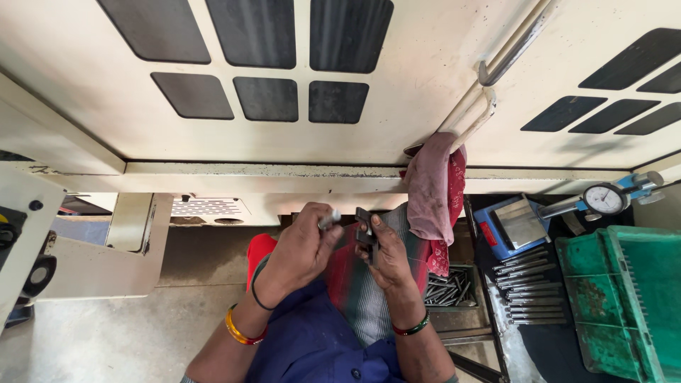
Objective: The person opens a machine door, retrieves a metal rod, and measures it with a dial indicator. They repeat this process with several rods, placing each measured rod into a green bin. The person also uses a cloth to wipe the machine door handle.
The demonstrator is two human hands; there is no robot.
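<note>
Below the pink cloth [431, 188], the left hand [298, 252] gripped a short steel pin [329, 218], the right hand [386, 255] clamped a dark flat gauge [365, 228]; pin not yet touching it.

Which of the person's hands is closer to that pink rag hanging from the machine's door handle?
The right hand. It holds a small dark gauge block just left of and below the pink rag. The left hand, holding a small metal pin, sits farther left, beyond the right hand.

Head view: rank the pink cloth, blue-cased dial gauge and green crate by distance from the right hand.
From the right hand:
1. Pink cloth, hanging from the handle just above-right.
2. Blue-cased dial gauge, farther right on the bench.
3. Green crate, at the far right edge.
</note>
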